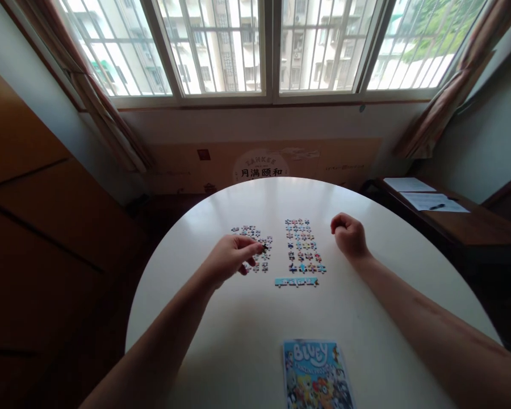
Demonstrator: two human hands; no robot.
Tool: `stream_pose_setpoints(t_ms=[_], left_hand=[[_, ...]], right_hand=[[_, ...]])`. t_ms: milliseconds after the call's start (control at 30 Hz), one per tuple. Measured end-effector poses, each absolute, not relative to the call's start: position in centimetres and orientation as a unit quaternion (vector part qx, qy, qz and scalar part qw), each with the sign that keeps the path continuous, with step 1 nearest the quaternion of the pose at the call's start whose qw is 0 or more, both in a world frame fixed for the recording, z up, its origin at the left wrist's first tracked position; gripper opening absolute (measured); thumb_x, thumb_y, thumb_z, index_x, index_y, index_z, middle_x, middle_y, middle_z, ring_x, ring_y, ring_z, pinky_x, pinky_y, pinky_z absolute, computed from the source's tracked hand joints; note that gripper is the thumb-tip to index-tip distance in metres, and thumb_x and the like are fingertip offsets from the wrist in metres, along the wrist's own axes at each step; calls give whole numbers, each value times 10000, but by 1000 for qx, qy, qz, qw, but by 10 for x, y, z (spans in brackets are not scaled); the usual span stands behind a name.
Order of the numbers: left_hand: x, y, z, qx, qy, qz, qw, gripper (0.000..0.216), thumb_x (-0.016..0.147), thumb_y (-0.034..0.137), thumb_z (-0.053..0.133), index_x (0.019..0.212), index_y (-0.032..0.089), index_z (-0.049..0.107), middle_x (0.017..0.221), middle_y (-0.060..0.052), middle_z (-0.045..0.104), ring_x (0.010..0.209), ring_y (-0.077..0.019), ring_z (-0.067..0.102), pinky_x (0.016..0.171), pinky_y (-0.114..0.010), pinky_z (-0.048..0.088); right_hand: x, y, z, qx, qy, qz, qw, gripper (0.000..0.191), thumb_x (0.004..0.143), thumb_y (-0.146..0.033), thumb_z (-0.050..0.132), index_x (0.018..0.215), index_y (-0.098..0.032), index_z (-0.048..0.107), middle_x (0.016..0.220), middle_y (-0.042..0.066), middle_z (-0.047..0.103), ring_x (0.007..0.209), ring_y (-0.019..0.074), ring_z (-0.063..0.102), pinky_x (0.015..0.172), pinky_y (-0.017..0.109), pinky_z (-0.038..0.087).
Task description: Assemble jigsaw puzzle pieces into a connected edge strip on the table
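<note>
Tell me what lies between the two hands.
In the head view, rows of loose puzzle pieces lie between the left hand and the right hand, plus part of another group close by the left hand.

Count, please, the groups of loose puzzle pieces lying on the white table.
2. The left group shows around the left hand, which hides some of its pieces. The right group lies between the left group and the right hand.
</note>
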State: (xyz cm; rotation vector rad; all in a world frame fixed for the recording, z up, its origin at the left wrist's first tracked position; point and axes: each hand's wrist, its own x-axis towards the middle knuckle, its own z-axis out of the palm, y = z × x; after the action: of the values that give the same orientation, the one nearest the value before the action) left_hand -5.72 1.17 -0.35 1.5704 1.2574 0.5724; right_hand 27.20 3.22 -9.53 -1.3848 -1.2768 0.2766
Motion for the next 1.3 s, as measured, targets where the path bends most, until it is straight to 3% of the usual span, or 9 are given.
stream_pose_setpoints(t_ms=[133,267,467,733,1300], left_hand=[[-92,41,-3,623,609,303,386,206,838,342,671,886,150,726,831,-78,732,673,-164,666,502,-226,499],[-110,54,-11,625,655,259,337,232,856,364,627,935,159,702,918,-83,737,656,-160,655,511,-244,508],[-116,54,-19,656,660,114,348,275,846,400,618,948,179,746,821,-77,719,677,-209,634,525,-280,473],[-113,53,-18,699,633,68,324,211,832,320,620,894,231,802,945,-54,793,912,-273,714,792,-331,501],[-109,47,-17,702,651,84,276,155,813,300,671,906,242,780,1009,-67,786,928,-287,709,740,-333,500]], right_hand=[[273,31,-97,-589,-546,145,579,168,553,-191,422,589,-200,586,539,-2,539,545,151,480,548,271,351],[273,28,-97,-593,-540,159,576,172,570,-190,430,605,-199,598,552,-3,553,526,143,483,526,265,347],[273,26,-95,-597,-539,169,570,158,583,-192,445,602,-203,601,564,4,565,523,142,486,502,264,349],[273,23,-96,-609,-534,174,560,142,586,-171,469,611,-205,605,532,-4,543,480,140,462,466,263,334],[281,26,-105,-606,-529,181,566,169,595,-119,500,613,-229,627,546,5,567,470,155,479,439,270,352]])
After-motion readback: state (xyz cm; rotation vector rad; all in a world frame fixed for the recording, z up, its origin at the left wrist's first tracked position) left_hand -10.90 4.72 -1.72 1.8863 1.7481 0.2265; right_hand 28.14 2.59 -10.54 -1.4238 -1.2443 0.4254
